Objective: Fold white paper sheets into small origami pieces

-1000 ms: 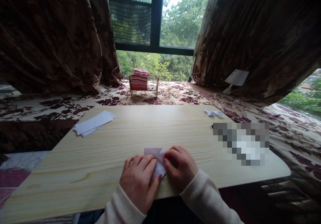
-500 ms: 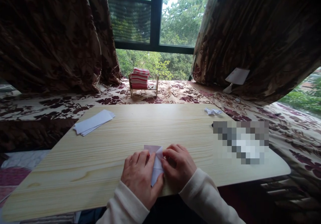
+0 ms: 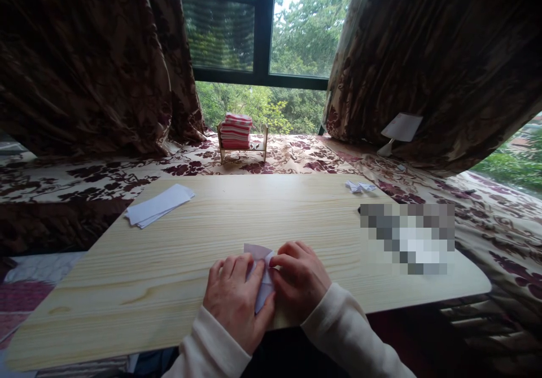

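Note:
A small folded sheet of white paper [image 3: 264, 296] lies on the wooden table near its front edge, between my hands. My left hand [image 3: 235, 287] rests over its left side, the thumb along the lower right edge and the fingers pressing it to the tabletop. From the right, my right hand [image 3: 300, 276] pinches the paper's upper right edge between thumb and forefinger, and that edge curls up there. The far corner of the paper sticks out beyond my fingertips. My left hand hides much of the sheet.
A stack of white paper strips [image 3: 158, 205] lies on the table [image 3: 190, 242] at the back left. Small folded white paper pieces [image 3: 359, 187] sit at the back right. A blurred-out patch [image 3: 409, 239] covers something on the right. Beyond stand a little rack with striped cloths [image 3: 236, 132] and a lamp [image 3: 401, 128].
My right fingers have shifted slightly left, lifting and curling the paper's upper right edge over. My left hand stays almost in place on the sheet.

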The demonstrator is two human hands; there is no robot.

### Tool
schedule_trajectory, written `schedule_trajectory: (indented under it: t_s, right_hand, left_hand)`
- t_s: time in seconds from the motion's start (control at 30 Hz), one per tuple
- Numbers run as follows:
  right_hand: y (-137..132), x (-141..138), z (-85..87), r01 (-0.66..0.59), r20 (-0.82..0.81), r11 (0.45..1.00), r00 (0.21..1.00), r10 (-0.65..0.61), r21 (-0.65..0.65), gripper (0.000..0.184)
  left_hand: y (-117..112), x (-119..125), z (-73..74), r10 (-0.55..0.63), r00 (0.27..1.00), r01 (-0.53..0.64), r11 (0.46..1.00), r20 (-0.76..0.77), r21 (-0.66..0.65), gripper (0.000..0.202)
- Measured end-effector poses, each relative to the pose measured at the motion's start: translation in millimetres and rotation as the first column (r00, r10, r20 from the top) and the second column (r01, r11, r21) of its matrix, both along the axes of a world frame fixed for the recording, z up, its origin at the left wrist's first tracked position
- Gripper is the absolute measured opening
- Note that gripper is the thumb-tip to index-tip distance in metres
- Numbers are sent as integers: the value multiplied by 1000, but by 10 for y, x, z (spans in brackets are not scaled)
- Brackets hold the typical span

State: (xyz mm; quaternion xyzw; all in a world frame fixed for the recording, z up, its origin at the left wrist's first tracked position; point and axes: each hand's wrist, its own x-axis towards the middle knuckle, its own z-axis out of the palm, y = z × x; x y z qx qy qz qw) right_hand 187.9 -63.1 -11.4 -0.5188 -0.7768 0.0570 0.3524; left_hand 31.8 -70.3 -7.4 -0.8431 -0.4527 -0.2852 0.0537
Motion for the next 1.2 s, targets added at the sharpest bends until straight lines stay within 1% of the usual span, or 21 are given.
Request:
schedule_trajectory:
  t_s: [0.23,0.33,0.47,0.67,0.87,1.03,1.2]
  right_hand:
    - [22,9,-3,5,-82,1000,997,-5,2,10]
    - [19,8,7,-21,-94,1000,995,21,0,9]
    - [13,7,3,-63,-83,998,995,64,13,12]
    - [-3,16,5,-74,-33,997,997,75,28,14]
    - [-16,26,27,-86,36,996,996,86,10,15]
    - [10,22,32,-70,41,998,997,70,-8,22]
    - [37,32,1,-83,14,997,996,83,-9,22]
  left_hand:
    - [-21,2,27,-9,1000,9,1000,-15,13,32]
    - [-18,14,28,-8,1000,8,1000,-14,13,32]
    - [-27,27,34,3,1000,-3,1000,-20,-13,30]
    - [-42,31,70,5,1000,-5,999,-22,-44,30]
    - [-46,35,90,20,1000,-21,998,-18,-66,31]
    - [-42,39,68,26,1000,-27,998,-13,-60,34]
    - [-26,43,45,28,1000,-28,998,-6,-52,38]
